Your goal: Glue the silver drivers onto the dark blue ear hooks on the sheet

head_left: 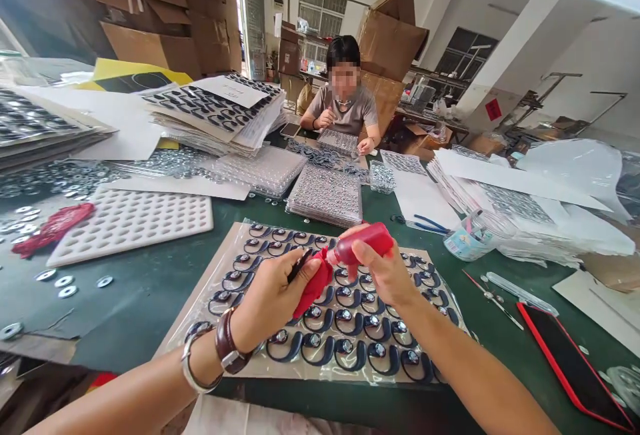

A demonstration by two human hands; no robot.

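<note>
My right hand point(383, 265) is wrapped round a small red bottle point(369, 243), tilted with its nozzle against a red cloth point(316, 288). In my left hand point(275, 295) are that cloth and a slim dark piece point(299, 265), pinched between thumb and fingers; its exact kind is hidden. Below both hands lies a sheet of dark curved parts point(345, 348), each with a shiny round disc, laid in rows under clear plastic on brown card point(200, 302). My hands cover part of its middle rows.
A white tray with round holes point(135, 218) and loose metal rings point(65, 282) lie to the left. Stacked filled sheets point(325, 195) stand ahead. Across the green table point(260, 212) sits a person point(345, 102). Rightward are pliers point(431, 224), a tub point(467, 238) and a red-edged phone point(575, 362).
</note>
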